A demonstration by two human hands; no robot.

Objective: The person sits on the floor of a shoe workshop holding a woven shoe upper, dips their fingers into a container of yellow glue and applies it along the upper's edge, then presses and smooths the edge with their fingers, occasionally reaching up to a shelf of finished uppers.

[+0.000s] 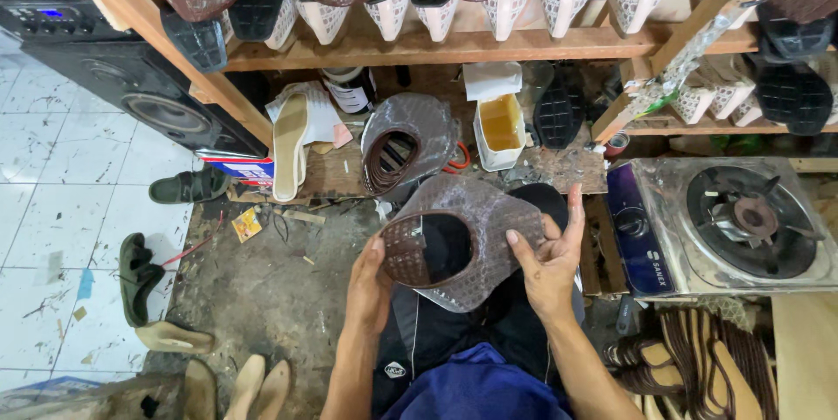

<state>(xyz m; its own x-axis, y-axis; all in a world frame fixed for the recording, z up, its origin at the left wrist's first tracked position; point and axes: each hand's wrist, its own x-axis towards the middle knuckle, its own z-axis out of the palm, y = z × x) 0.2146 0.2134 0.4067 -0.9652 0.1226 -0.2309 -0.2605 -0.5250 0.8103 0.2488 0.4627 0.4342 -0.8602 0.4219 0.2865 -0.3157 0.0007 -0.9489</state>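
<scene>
I hold a brown, scale-patterned shoe upper (pixel 454 241) over my lap with both hands. My left hand (pixel 368 285) grips its left edge with the thumb on the patterned face. On its right side, my right hand (pixel 550 258) supports it with the thumb pressed on the surface and the fingers spread upward. The piece shows a dark oval opening in its middle. A second, similar upper (pixel 406 141) lies just beyond on a wooden board.
A single-burner gas stove (pixel 733 223) sits at the right. A white container of yellowish glue (pixel 499 127) stands ahead. Wooden shelves (pixel 436 44) hold several uppers and heels. Insoles (pixel 290 145) and sandals (pixel 188 186) lie on the dirty floor at left.
</scene>
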